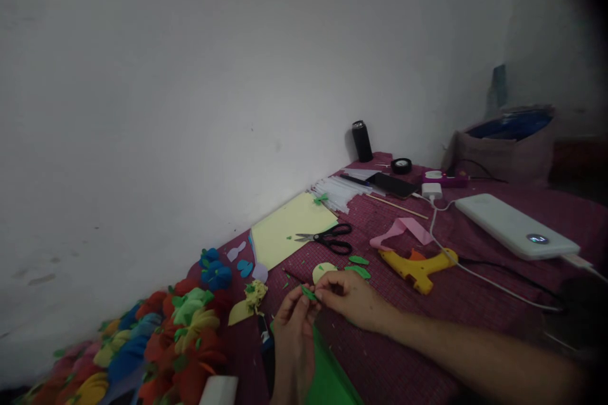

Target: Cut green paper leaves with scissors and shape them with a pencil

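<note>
Between my two hands is a small green paper leaf (308,293). My left hand (295,329) pinches it with thumb and fingers, and my right hand (351,299) has its fingertips closed at the leaf's right end. Two more green leaves (358,272) lie just beyond my right hand, beside a pale yellow round piece (325,271). A green sheet (330,373) sits beneath my left hand, partly hidden by it. Black-handled scissors (327,238) rest with their blades on a pale yellow sheet (285,228).
Colourful paper flowers (175,335) crowd the left side. A yellow glue gun (420,267), pink ribbon (399,231) and white power bank (515,224) with cables lie at right. White sticks (337,191), a phone (393,185) and a black can (361,141) stand farther back near the wall.
</note>
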`<state>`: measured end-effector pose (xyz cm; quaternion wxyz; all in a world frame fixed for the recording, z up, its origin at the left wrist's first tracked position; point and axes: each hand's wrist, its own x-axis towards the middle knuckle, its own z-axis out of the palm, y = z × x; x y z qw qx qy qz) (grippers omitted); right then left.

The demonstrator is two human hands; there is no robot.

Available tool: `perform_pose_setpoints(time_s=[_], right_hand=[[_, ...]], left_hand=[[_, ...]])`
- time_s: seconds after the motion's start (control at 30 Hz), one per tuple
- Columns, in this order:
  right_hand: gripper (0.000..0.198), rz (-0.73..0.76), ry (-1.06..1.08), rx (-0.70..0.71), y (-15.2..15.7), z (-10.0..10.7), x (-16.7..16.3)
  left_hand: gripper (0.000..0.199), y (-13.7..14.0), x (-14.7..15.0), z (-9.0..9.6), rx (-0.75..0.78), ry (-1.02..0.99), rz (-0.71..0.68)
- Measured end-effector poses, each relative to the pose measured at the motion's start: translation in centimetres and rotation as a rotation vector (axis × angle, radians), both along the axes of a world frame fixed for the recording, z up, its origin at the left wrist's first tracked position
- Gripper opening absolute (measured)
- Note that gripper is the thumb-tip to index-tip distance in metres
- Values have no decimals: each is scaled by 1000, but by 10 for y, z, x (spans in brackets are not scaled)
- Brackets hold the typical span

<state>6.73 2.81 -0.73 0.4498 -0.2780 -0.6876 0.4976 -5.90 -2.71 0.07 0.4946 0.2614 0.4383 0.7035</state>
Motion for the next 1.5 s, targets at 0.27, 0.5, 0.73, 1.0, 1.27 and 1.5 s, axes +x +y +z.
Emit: perform_pose_setpoints(time_s=[0.27,0.5,0.73,1.0,1.27,1.5], right_hand=[[13,-17,-54,31,-3,-1,0],[21,97,-39,-228,1,3,0],[15,169,37,-384,2,-3,-4],[14,183,82,-436,3,-3,-4],[27,179,136,-446,3,4,-3],[26,84,-7,-318,16,3,11]], left_hand=[[24,-5,-2,-1,-43,52,-34],[36,0,-7,-3,-74,264,101],[32,-2,-10,-3,-43,317,117],[44,-4,-10,1,-18,266,112],[31,-2,-7,-6,21,316,12],[39,3,-25,3,14,222,173]])
